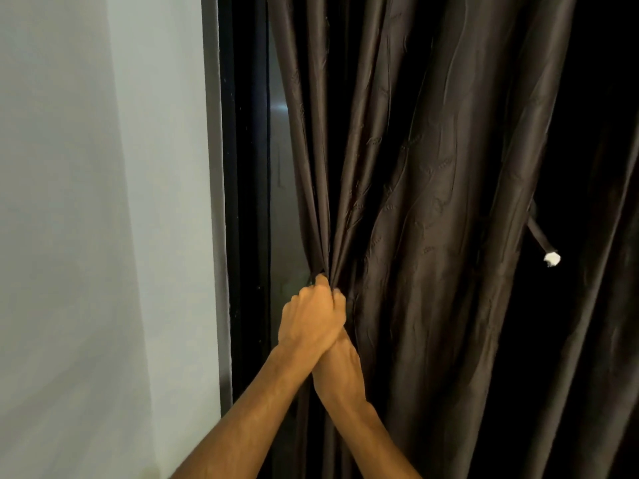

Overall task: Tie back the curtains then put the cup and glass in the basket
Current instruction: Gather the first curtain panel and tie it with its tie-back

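A dark brown curtain [432,202] hangs in folds over most of the view. My left hand [309,316] grips its gathered left edge at about waist height. Crossing under it, my right hand [337,364] reaches into the same bunch of fabric. Its fingers are mostly hidden behind my left hand, and the ones that show curl round the fabric. A dark tie-back strap [537,233] with a white tip [552,259] sticks out of the folds at the right, apart from both hands. No cup, glass or basket is in view.
A white wall [103,236] fills the left side. Between the wall and the curtain stand a dark window frame [242,167] and a strip of glass [280,150]. To the far right the view is very dark.
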Available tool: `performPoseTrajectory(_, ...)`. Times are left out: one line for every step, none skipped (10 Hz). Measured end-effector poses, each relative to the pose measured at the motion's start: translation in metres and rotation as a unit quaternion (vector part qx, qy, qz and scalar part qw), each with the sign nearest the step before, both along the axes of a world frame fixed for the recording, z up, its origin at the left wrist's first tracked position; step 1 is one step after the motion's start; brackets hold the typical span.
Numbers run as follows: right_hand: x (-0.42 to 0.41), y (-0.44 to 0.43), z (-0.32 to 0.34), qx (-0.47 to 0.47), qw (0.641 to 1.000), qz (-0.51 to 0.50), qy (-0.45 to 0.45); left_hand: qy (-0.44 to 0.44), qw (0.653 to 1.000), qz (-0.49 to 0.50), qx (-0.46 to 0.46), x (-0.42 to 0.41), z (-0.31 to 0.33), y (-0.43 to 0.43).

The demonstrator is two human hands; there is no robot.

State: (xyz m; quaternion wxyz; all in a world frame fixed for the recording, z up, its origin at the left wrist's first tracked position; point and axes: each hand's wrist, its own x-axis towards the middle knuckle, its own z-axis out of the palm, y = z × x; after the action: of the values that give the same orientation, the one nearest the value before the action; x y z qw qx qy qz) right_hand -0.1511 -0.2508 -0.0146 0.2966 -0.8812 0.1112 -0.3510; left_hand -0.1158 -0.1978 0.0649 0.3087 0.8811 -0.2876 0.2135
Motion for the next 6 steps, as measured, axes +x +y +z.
performPoseTrajectory(0.015, -0.013, -0.012, -0.093, 0.995, 0.012, 0.016, -0.022, 0.999, 0.027, 0.003, 0.0, -0.004, 0.002)
performPoseTrajectory(0.01, -0.021, -0.013, -0.064, 0.995, 0.071, 0.037, -0.022, 0.999, 0.046, 0.006, 0.004, -0.004, 0.002)
performPoseTrajectory(-0.01, -0.021, -0.011, -0.065, 0.993, 0.001, -0.095, -0.022, 0.998, 0.051, 0.004, 0.005, -0.002, 0.001)
performPoseTrajectory(-0.025, -0.027, -0.019, -0.049, 0.961, -0.148, -0.228, -0.033, 0.998, 0.054, 0.005, 0.007, -0.005, 0.001)
performPoseTrajectory(-0.038, -0.042, -0.024, -0.008, 0.928, -0.275, -0.251, -0.043, 0.998, 0.044, -0.014, 0.01, -0.008, 0.0)
performPoseTrajectory(-0.051, -0.056, -0.03, 0.038, 0.897, -0.364, -0.247, -0.045, 0.998, 0.028, -0.028, 0.012, -0.009, -0.002)
